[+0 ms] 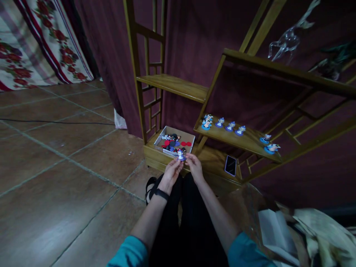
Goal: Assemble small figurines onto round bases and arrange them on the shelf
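Note:
A small white-and-purple figurine [180, 154] on a purple base is held up in front of the box. My left hand [172, 170] pinches its base from the left. My right hand [194, 166] has its fingertips closed at the right side of the same base. Just beyond both hands, a shallow cardboard box [190, 135] holds several loose figurines [171, 137] and round red [186, 143], black and purple discs. Similar purple-based figurines [230, 126] stand in a row on the wooden shelf [222, 135] to the right, with blue-based ones [206, 124] at its left end.
More blue-based figurines [271, 148] stand at the shelf's right end. A phone [230, 165] lies on the lower board. Above are a wooden shelf [178, 87] and a clear glass animal figure [286, 42]. White packaging [276, 231] and cloth lie on the floor at right.

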The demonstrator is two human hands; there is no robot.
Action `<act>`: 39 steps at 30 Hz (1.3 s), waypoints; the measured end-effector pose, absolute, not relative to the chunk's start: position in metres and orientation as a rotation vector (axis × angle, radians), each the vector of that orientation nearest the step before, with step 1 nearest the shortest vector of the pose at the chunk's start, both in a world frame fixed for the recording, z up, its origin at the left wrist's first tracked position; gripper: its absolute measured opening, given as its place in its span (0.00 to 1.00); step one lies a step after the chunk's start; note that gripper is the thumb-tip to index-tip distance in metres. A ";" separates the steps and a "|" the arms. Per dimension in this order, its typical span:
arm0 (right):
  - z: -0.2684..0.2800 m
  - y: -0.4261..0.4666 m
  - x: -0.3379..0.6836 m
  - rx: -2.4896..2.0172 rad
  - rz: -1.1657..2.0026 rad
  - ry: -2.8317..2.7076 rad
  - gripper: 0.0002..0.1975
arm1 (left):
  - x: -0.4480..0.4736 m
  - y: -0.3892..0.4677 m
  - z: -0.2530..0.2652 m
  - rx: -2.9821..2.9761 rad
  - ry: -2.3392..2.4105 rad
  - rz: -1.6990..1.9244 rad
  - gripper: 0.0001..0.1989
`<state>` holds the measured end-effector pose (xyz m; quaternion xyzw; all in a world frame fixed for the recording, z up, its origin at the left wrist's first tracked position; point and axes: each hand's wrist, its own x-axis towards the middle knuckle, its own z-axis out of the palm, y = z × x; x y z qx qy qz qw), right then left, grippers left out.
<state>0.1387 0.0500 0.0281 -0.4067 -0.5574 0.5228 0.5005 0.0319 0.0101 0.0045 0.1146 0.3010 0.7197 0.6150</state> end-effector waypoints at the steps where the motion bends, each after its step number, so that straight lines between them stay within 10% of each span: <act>1: 0.030 0.048 0.140 -0.983 1.241 -1.357 0.14 | 0.031 0.006 0.007 0.247 0.670 1.619 0.13; 16: 0.074 0.021 0.168 -0.882 1.495 -1.334 0.18 | 0.052 -0.037 0.051 0.304 0.613 1.500 0.07; 39: 0.102 0.016 0.199 -0.746 1.439 -1.343 0.20 | 0.086 -0.036 0.094 0.669 0.951 1.788 0.32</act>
